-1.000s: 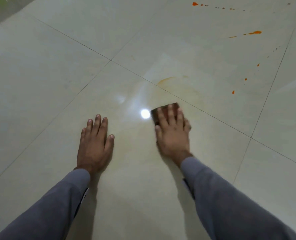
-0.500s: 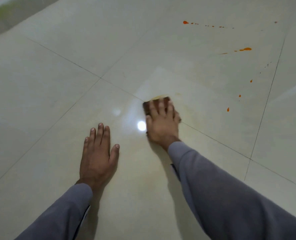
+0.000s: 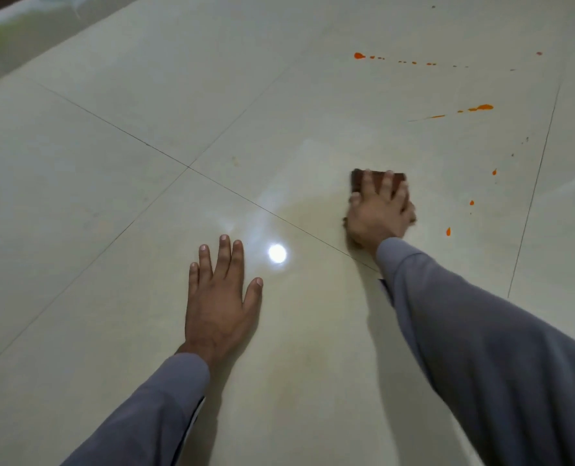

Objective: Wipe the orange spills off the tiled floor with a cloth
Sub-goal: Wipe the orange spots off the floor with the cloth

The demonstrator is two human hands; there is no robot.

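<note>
My right hand (image 3: 380,213) presses a dark brown cloth (image 3: 356,179) flat on the glossy cream tiled floor (image 3: 111,230); only the cloth's far edge shows past my fingers. A faint smeared orange film (image 3: 313,210) lies on the tile just left of that hand. Orange drops (image 3: 448,231) sit to the right of the cloth. Farther off lie an orange streak (image 3: 479,107) and a dotted line of orange spots (image 3: 359,55). My left hand (image 3: 220,297) rests flat on the floor, fingers apart, holding nothing.
Dark grout lines (image 3: 188,167) cross the floor. A bright lamp reflection (image 3: 277,253) shines between my hands. At the far left top, a greenish reflective strip (image 3: 17,31) marks the floor's edge. Grey sleeves cover both forearms.
My right hand has slid the cloth forward and to the right over the smear, towards the orange drops. My left hand has stayed planted; the view has shifted.
</note>
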